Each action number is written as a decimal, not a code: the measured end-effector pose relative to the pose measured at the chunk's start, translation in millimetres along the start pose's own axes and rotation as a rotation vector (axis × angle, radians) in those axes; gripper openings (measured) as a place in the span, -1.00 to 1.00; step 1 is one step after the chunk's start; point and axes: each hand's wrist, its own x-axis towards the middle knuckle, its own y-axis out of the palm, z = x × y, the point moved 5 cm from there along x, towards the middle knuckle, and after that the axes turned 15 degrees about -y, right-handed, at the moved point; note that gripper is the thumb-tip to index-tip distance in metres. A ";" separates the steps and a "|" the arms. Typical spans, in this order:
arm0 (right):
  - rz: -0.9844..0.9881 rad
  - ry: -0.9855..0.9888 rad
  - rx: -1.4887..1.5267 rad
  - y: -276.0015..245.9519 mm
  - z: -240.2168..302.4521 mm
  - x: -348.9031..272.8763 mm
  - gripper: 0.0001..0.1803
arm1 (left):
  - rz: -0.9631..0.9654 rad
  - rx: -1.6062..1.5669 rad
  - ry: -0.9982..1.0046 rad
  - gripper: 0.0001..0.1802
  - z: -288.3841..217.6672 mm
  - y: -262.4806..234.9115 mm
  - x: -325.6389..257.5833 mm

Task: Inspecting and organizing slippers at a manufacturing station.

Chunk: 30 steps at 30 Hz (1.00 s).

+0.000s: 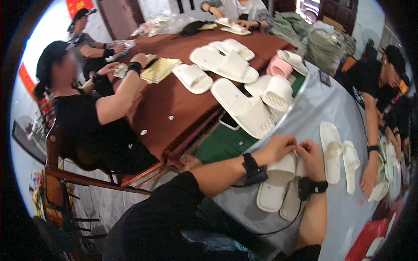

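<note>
My left hand [278,149] and my right hand [311,159] meet fingertip to fingertip, both pinched closed. What they hold between them, if anything, is too small to make out. Below them lies a pair of white slippers on the grey-covered table: the left slipper [271,196] shows its sole and strap, while the right slipper [291,206] is partly hidden behind my right hand and wrist. Each of my wrists wears a black band with a small box, and a thin cable runs from the right one.
Several white slippers [237,108] and a pink slipper [278,66] are heaped ahead. Two more slippers [331,156] lie to the right. A phone [228,121] rests near the heap, and yellow sheets [160,70] lie on the brown tablecloth [174,102]. Other people work around the tables.
</note>
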 end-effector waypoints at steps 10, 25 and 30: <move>-0.144 -0.242 -0.358 -47.1 60.6 -8.2 -0.80 | -0.128 -0.300 0.075 -0.89 -37.9 -35.6 2.9; 0.415 0.048 -0.858 46.7 50.9 -95.6 -0.42 | -1.115 -0.517 0.772 -0.61 -145.3 -254.4 -215.0; 0.119 -0.161 -1.008 32.5 79.2 -113.7 -0.49 | -0.862 -0.292 0.666 -0.58 -135.7 -188.3 -226.0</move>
